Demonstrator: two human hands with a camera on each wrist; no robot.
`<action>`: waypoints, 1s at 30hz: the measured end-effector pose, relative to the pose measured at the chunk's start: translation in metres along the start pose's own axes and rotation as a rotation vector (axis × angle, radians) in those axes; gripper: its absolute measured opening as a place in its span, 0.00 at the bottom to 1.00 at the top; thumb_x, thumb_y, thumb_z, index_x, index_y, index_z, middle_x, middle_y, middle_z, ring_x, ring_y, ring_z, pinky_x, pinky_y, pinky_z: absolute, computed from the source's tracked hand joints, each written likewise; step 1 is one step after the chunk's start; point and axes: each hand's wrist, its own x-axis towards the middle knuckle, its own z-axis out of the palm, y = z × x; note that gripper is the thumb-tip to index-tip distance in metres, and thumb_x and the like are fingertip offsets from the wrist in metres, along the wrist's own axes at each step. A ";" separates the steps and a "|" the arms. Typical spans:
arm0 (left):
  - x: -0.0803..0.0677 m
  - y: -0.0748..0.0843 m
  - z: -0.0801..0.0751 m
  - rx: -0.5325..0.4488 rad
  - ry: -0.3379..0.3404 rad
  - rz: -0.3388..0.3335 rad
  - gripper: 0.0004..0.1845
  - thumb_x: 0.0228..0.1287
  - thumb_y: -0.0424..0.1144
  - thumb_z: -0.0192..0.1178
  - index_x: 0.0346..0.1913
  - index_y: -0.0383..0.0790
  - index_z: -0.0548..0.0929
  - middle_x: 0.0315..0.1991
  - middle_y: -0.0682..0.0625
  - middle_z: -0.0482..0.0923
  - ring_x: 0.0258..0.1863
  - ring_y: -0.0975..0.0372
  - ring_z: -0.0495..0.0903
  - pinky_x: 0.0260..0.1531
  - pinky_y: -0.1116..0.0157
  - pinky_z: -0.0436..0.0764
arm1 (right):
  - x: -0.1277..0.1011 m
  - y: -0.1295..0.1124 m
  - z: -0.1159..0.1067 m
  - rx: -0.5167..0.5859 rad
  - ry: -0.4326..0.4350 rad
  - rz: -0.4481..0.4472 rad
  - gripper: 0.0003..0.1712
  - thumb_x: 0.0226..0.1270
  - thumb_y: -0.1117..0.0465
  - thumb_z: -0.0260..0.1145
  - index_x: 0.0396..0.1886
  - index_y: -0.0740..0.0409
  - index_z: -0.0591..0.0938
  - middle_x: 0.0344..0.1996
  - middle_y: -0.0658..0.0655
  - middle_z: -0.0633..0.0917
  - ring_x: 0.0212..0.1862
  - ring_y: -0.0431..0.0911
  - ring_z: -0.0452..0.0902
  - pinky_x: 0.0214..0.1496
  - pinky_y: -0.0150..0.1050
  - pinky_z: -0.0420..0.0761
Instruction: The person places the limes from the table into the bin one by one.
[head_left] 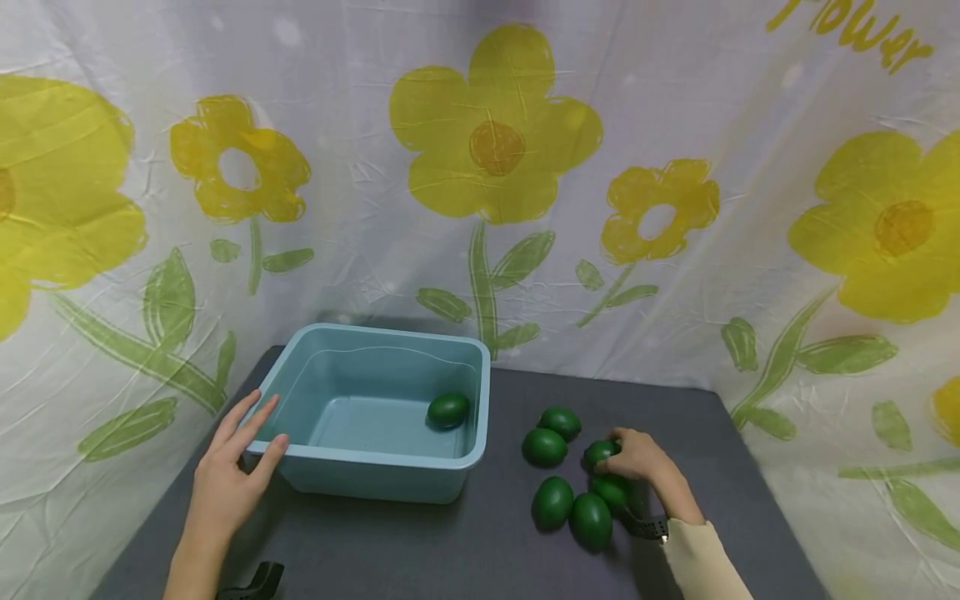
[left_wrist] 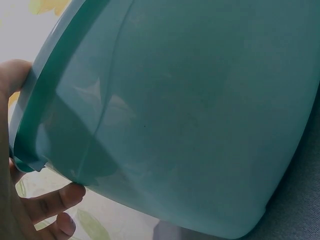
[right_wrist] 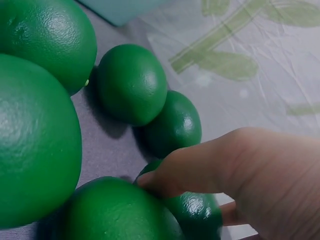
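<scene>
My left hand (head_left: 228, 467) rests at the near left corner of a light blue plastic tub (head_left: 375, 457), its fingers fairly straight and spread. In the left wrist view its thumb touches the rim and other fingers (left_wrist: 52, 204) lie by the outer wall. My right hand (head_left: 641, 458) pinches a green lime (head_left: 597, 452) between thumb and fingers. The right wrist view shows the thumb on that lime (right_wrist: 197, 212), partly hidden by the hand. Another lime (head_left: 611, 492) lies just in front of it. A single lime (head_left: 447, 411) sits inside the tub, at its right.
Several more limes lie close together on the dark grey table (head_left: 420, 550), between the tub and my right hand, among them a lime (head_left: 545, 447) and a lime (head_left: 591, 522). A white curtain (head_left: 360, 250) with yellow flowers hangs behind the table and at its sides.
</scene>
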 end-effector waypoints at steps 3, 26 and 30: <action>0.000 0.000 0.000 0.001 -0.003 -0.003 0.32 0.73 0.43 0.68 0.78 0.52 0.75 0.80 0.42 0.64 0.74 0.32 0.66 0.54 0.27 0.70 | 0.000 0.002 0.001 0.002 0.024 0.005 0.41 0.56 0.49 0.77 0.63 0.71 0.80 0.50 0.69 0.86 0.46 0.59 0.84 0.49 0.59 0.83; 0.000 -0.001 0.000 -0.001 0.000 0.004 0.32 0.73 0.43 0.68 0.78 0.52 0.75 0.81 0.44 0.64 0.74 0.33 0.67 0.52 0.30 0.71 | -0.001 -0.008 -0.015 0.237 0.263 -0.030 0.42 0.67 0.38 0.74 0.67 0.65 0.79 0.57 0.75 0.84 0.50 0.65 0.85 0.48 0.60 0.84; -0.001 -0.001 0.000 0.003 0.004 0.008 0.32 0.73 0.42 0.68 0.78 0.52 0.75 0.80 0.42 0.65 0.74 0.33 0.67 0.51 0.31 0.72 | -0.004 -0.015 -0.021 0.306 0.323 -0.037 0.41 0.69 0.39 0.73 0.70 0.63 0.77 0.57 0.72 0.85 0.48 0.59 0.85 0.47 0.55 0.84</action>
